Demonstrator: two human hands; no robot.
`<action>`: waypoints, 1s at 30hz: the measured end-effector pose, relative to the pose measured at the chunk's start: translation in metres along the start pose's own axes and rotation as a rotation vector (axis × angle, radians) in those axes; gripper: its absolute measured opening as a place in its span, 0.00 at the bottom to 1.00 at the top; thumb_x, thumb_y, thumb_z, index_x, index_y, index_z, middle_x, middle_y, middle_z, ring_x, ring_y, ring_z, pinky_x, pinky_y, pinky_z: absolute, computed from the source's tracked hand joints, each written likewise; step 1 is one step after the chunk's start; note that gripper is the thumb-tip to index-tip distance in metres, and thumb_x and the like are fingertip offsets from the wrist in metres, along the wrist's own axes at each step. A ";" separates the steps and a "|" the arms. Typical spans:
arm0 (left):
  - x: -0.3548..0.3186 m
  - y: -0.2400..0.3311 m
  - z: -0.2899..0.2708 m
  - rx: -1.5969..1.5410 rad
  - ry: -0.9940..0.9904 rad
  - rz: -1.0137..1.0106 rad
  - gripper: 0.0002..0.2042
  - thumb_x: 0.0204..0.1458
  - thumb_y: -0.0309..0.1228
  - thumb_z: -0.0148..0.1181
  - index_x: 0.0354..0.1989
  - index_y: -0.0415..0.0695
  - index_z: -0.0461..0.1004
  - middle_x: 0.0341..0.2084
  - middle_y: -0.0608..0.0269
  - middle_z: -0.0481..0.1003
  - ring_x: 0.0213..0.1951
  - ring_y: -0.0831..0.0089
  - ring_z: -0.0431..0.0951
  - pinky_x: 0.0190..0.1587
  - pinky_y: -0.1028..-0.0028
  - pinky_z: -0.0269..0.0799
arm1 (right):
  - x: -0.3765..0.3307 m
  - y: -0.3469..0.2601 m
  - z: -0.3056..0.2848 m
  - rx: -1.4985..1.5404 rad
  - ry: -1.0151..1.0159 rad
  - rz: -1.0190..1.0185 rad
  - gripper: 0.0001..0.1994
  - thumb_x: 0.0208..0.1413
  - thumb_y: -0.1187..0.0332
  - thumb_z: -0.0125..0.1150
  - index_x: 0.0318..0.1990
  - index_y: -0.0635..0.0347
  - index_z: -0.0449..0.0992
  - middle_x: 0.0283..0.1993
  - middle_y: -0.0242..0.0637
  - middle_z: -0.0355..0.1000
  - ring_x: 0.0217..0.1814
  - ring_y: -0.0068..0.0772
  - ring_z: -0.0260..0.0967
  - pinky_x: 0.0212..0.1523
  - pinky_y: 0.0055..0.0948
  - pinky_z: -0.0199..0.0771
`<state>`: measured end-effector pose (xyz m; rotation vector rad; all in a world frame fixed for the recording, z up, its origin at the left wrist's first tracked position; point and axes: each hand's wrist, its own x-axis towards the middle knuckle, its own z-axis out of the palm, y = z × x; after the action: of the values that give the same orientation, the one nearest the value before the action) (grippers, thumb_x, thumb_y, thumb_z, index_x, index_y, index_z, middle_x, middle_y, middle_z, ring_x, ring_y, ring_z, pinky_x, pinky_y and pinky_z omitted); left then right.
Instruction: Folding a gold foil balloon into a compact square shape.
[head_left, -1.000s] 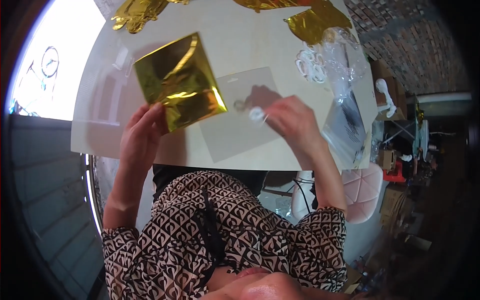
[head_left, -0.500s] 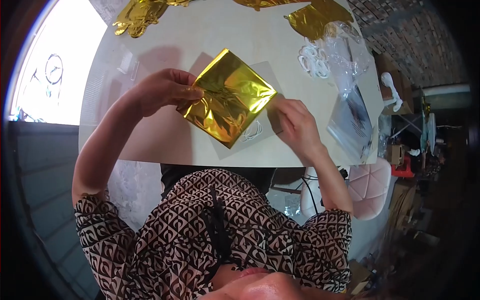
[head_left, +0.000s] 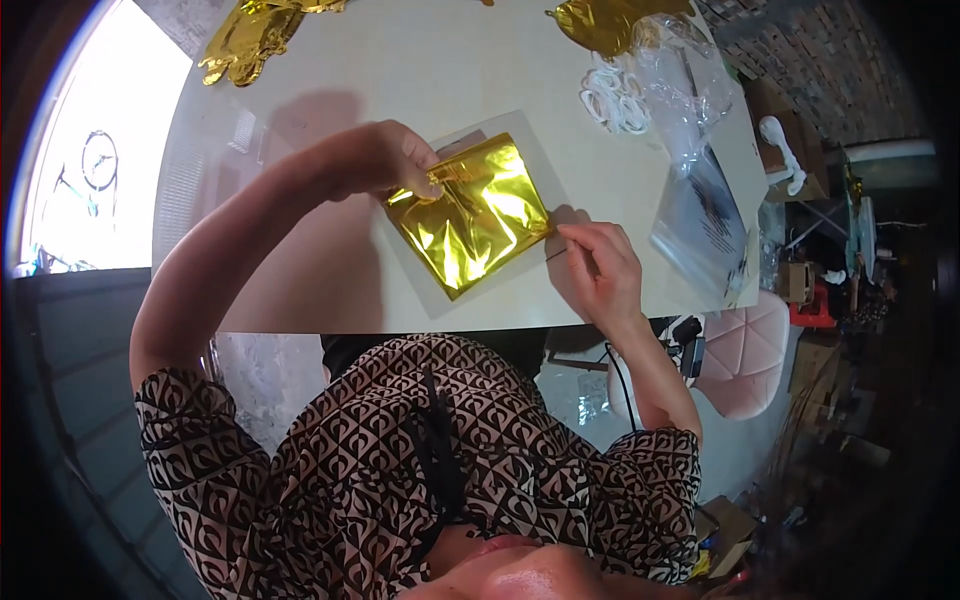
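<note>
My left hand [head_left: 405,165] is closed on the upper left edge of a shiny folded square of gold foil [head_left: 475,215], thumb on top. Under the foil lies a flat clear plastic bag [head_left: 518,125], showing as a pale margin around it. Beside the foil's right corner, my right hand [head_left: 605,265] is closed in a pinch of thumb and forefinger at the clear bag's right side. Whether the bag's edge is actually between these fingertips is too small to tell.
Flat gold foil pieces lie at the table's far left [head_left: 250,40] and far right [head_left: 605,22]. A bundle of white cord loops [head_left: 615,95], a crumpled clear bag [head_left: 685,75] and a stack of clear printed bags [head_left: 705,230] are to the right. A pink padded chair [head_left: 745,355] stands beyond the table's edge.
The gold foil has turned and come down flatter over the clear bag, covering the white string loop seen earlier. My left hand moved right with it; my right hand shifted slightly down.
</note>
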<state>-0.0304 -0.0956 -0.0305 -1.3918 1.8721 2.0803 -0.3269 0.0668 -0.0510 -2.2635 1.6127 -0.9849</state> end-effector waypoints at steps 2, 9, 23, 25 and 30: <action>0.003 0.001 -0.003 0.061 0.016 0.030 0.11 0.49 0.31 0.67 0.40 0.42 0.83 0.28 0.65 0.80 0.29 0.76 0.77 0.34 0.75 0.72 | 0.001 -0.003 0.005 -0.008 0.013 -0.033 0.11 0.53 0.80 0.64 0.44 0.61 0.80 0.43 0.40 0.77 0.43 0.42 0.74 0.44 0.34 0.75; 0.006 0.001 -0.003 0.146 0.065 -0.019 0.12 0.50 0.31 0.66 0.42 0.40 0.82 0.29 0.64 0.80 0.30 0.75 0.78 0.34 0.74 0.72 | 0.018 -0.020 0.009 -0.007 -0.111 -0.381 0.14 0.45 0.76 0.70 0.42 0.57 0.81 0.47 0.35 0.76 0.46 0.39 0.74 0.45 0.37 0.75; 0.004 0.015 0.002 0.001 -0.129 0.015 0.14 0.51 0.28 0.66 0.45 0.35 0.80 0.36 0.58 0.82 0.38 0.69 0.82 0.45 0.68 0.79 | 0.017 -0.010 0.005 -0.272 -0.120 -0.637 0.14 0.44 0.72 0.69 0.41 0.57 0.78 0.46 0.34 0.75 0.43 0.34 0.74 0.45 0.34 0.77; 0.004 0.018 0.004 0.032 -0.123 0.021 0.14 0.51 0.28 0.66 0.45 0.35 0.80 0.35 0.58 0.82 0.37 0.69 0.82 0.44 0.69 0.79 | 0.018 -0.010 0.005 -0.241 -0.128 -0.625 0.14 0.45 0.72 0.68 0.42 0.57 0.79 0.46 0.34 0.75 0.44 0.34 0.74 0.45 0.33 0.77; 0.011 0.015 0.002 0.091 -0.092 0.040 0.14 0.50 0.27 0.66 0.44 0.34 0.80 0.33 0.58 0.82 0.33 0.69 0.82 0.40 0.69 0.79 | 0.022 -0.020 0.009 -0.370 -0.154 -0.698 0.15 0.47 0.71 0.67 0.44 0.57 0.79 0.48 0.34 0.75 0.46 0.32 0.74 0.47 0.32 0.76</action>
<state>-0.0462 -0.1043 -0.0260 -1.2279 1.9468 2.0117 -0.3020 0.0525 -0.0391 -3.1717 1.0023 -0.6252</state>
